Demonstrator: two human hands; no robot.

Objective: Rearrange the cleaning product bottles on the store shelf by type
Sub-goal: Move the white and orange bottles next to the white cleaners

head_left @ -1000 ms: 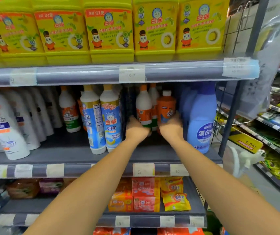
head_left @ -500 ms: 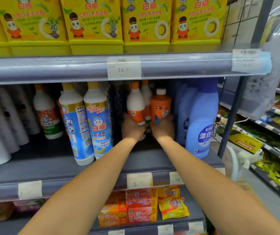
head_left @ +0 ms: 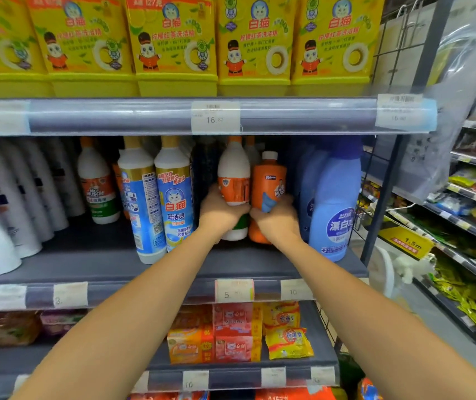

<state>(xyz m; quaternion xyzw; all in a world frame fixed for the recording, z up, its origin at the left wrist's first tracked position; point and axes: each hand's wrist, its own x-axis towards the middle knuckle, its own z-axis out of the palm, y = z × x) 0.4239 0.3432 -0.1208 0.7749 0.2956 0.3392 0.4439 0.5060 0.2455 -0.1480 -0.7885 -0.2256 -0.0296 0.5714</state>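
Grey metal middle shelf (head_left: 115, 267) spans 6 o'clock nearest. Just past its lip the left hand (head_left: 222, 212) curls round the lower body of a white plastic bottle with an orange label (head_left: 233, 168), and the right hand (head_left: 278, 222) wraps a squat orange plastic bottle with a white cap (head_left: 268, 180), the two bottles touching at centre. A second ago both hands sat lower, at the bases; now the pair looks gathered and drawn forward, likely for regrouping, while farther back a tall blue plastic bleach bottle (head_left: 336, 197) stands at 3 o'clock and white blue-labelled bottles (head_left: 174, 197) at 9 o'clock.
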